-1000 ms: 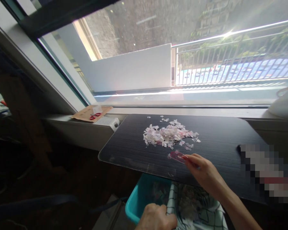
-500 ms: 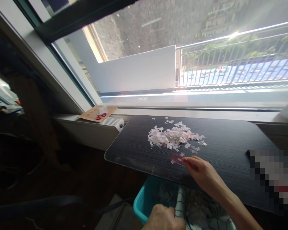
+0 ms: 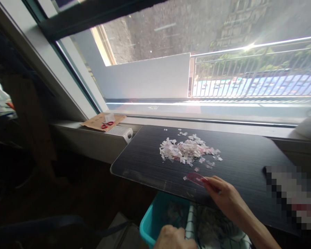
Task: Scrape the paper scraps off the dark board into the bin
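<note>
My right hand [image 3: 223, 192] pinches a see-through pink, rounded flat plastic piece [image 3: 195, 178] low over the black tabletop, near its front edge. A small paper scrap [image 3: 185, 178] lies at the piece's left tip. Beyond it spreads a loose heap of white and pinkish paper scraps [image 3: 185, 150]. At the bottom of the view my left hand [image 3: 172, 238] is closed, beside a teal bin [image 3: 147, 221] and the checked, rolled edge [image 3: 190, 219] of a bag or cloth. What its fingers grip is hidden. Scraps show dimly inside the bin, below the table edge.
The black table [image 3: 243, 159] stands against the window sill. A blurred-out flat object [image 3: 290, 193] lies at its right. Red-handled scissors [image 3: 107, 125] rest on brown paper [image 3: 93, 121] on the sill, beside a white radiator [image 3: 121, 133].
My right hand has drawn the pink piece slightly right and toward me, and a scrap now shows past its left tip. My left hand stays closed by the bin; the view has shifted a little.
</note>
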Available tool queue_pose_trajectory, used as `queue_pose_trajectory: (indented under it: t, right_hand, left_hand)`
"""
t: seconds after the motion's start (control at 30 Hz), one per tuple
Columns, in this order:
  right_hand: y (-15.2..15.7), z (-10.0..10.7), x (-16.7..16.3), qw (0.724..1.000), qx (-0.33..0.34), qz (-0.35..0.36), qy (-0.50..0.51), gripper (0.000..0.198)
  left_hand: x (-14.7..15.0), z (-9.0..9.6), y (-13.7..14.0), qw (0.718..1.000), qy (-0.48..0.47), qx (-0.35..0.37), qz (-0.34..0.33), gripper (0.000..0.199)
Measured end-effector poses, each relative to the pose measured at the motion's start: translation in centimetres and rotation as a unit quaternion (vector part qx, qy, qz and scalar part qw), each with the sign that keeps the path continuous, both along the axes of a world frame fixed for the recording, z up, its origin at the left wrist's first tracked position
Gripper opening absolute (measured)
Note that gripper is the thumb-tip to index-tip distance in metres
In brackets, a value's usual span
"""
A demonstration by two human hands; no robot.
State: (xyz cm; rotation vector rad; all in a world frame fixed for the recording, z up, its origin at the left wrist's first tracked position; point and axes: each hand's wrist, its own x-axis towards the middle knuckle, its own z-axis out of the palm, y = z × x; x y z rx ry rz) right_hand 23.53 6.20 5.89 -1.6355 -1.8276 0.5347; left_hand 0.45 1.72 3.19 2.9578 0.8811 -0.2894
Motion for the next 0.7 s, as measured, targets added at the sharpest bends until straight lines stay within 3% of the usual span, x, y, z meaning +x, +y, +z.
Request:
queue_pose_trajectory:
  t: [0.07, 0.17, 0.3, 0.47, 0.7]
  right_hand:
    - [-0.1, -0.1, -0.2, 1.000, 0.001, 0.012, 0.012, 0.033]
    - [0.2, -0.2, 0.0, 1.000, 0.007, -0.008, 0.023, 0.034]
    - [0.3, -0.1, -0.2, 1.000, 0.001, -0.005, 0.026, 0.034]
    - [-0.3, 0.2, -1.3, 0.997, -0.030, 0.052, 0.047, 0.032]
    - [0.1, 0.4, -1.9, 0.998, -0.026, 0.025, 0.047, 0.033]
  left_hand:
    - [-0.2, -1.0, 0.1, 0.998, -0.056, 0.026, -0.019, 0.010]
    - [0.0, -1.5, 0.0, 0.998, -0.053, 0.035, -0.018, 0.015]
    - [0.5, -0.8, 0.1, 0.999, -0.025, 0.026, -0.012, 0.014]
    - [0.4, 0.2, 0.2, 1.000, 0.019, 0.001, -0.024, 0.013]
    - [0.5, 0.1, 0.2, 0.999, 0.040, -0.006, -0.023, 0.013]
